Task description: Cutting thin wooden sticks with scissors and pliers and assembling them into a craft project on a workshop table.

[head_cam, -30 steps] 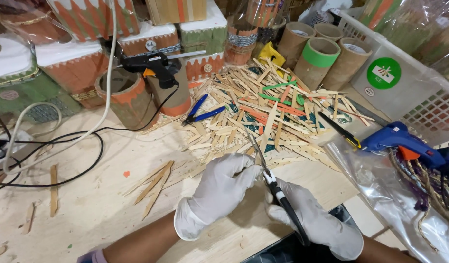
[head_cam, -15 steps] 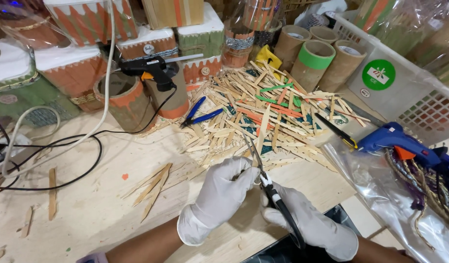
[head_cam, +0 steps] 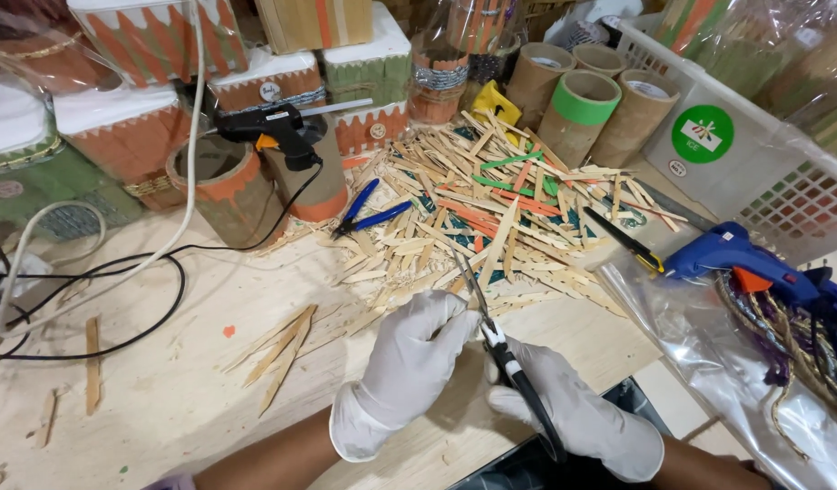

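Both the left hand and the right hand wear thin, matt white gloves that look like latex, and the right holds scissors with dull metal blades and smooth black plastic handles. The desk is pale, raw, rough wood, and the heap of flat sticks is matt bare wood, a few painted. The blue glue gun is glossy plastic on crinkled clear film.

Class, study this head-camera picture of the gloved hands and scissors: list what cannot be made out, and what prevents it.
- Whatever the scissors are cutting: the left hand closes over it.
- Scissor handles: hidden inside the right hand.
- Dark object below the hands: cut off by the bottom edge.
- Contents of the white basket: veiled by clear plastic wrap.
- Small sticker on a decorated box: too small to tell.
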